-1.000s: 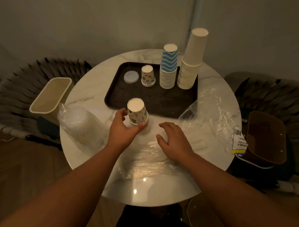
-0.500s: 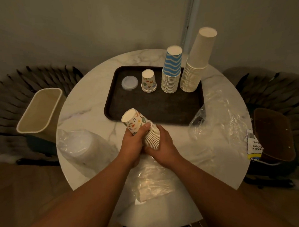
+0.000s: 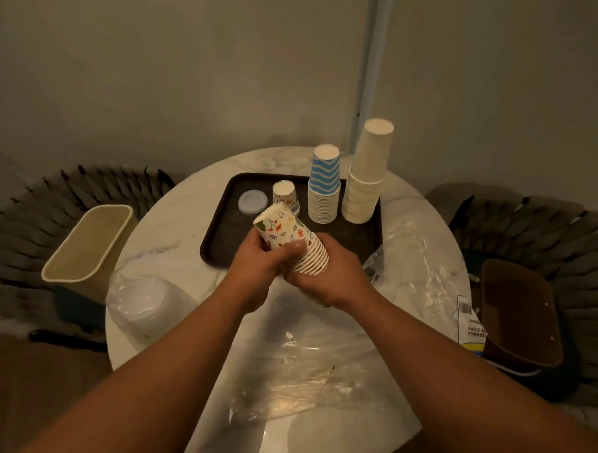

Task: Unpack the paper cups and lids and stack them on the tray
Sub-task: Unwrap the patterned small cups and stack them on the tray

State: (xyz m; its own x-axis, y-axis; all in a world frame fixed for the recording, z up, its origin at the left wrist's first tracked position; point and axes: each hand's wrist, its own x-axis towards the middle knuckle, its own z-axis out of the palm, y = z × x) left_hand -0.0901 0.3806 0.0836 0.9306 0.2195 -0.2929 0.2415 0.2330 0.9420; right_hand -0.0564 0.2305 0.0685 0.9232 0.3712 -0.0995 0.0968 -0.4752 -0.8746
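Note:
Both hands hold a tilted stack of floral paper cups in the air, over the near edge of the dark brown tray. My left hand grips its upper end, my right hand grips the rim end. On the tray stand a short floral cup stack, a blue striped stack, a tall plain white stack and one clear lid. A plastic bag of white lids lies at the table's left edge.
Empty plastic wrapping lies on the round marble table in front of me, more wrapping with a label at the right. A cream bin sits on the left chair, a brown bin on the right chair.
The floral cup stack has left the wrapping and table: both hands lifted it, tipped it sideways and carried it forward over the tray's near edge.

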